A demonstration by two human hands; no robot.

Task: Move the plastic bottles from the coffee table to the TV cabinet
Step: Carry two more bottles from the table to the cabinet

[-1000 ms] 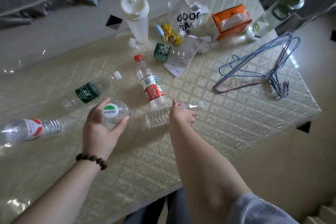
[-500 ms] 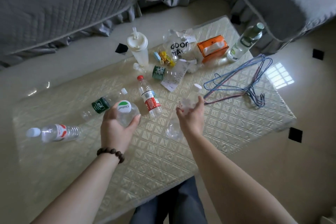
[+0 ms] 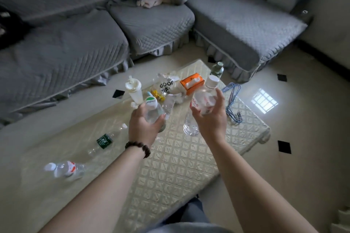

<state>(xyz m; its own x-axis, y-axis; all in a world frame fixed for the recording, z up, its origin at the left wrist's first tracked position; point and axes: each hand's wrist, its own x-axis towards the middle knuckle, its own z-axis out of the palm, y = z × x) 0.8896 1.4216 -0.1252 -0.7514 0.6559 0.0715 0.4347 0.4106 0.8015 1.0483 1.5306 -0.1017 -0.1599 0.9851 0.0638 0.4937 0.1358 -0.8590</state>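
My left hand [image 3: 144, 128] grips a clear plastic bottle with a green-and-white cap [image 3: 151, 108], lifted above the coffee table [image 3: 180, 168]. My right hand [image 3: 210, 119] holds a second clear bottle with a white cap and red lettering [image 3: 203, 98], tilted with its cap up and away from me. Two more plastic bottles lie on their sides at the table's left: a green-labelled one [image 3: 104, 141] and a red-labelled one with a white cap [image 3: 64, 169]. The bottles behind my hands are mostly hidden.
At the table's far end stand a white cup with a straw [image 3: 133, 91], a plastic bag [image 3: 166, 86], an orange tissue box [image 3: 192, 83] and a green glass bottle [image 3: 217, 68]. Wire hangers [image 3: 233, 104] lie at the right. A grey sofa [image 3: 151, 24] wraps behind.
Both hands have risen from the table, each carrying its bottle. The right hand's bottle has turned from lying flat to cap-up. The view has lifted and now takes in the sofa.
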